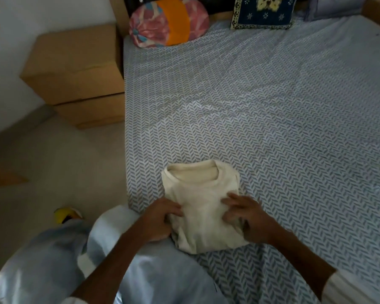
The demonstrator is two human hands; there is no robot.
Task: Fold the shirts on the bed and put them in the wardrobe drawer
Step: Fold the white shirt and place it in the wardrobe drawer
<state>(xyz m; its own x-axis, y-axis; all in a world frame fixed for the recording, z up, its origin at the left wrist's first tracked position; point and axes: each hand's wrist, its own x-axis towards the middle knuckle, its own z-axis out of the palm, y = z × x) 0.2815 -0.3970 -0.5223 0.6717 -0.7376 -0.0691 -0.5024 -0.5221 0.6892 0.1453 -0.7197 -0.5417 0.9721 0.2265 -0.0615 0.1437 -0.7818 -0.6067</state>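
A cream shirt (201, 194) lies folded into a small rectangle near the front left corner of the bed (272, 106), its neck opening facing away from me. My left hand (160, 218) grips the shirt's left edge with curled fingers. My right hand (248, 216) grips its right edge, thumb on top and fingers tucked round the side. The lower part of the shirt bulges between both hands. No wardrobe or drawer is in view.
A pink and orange pillow (168, 21) and a dark blue cushion (263, 12) sit at the head of the bed. A wooden bedside cabinet (75, 69) stands left of the bed. My knees in light trousers (97, 249) press against the bed's front edge.
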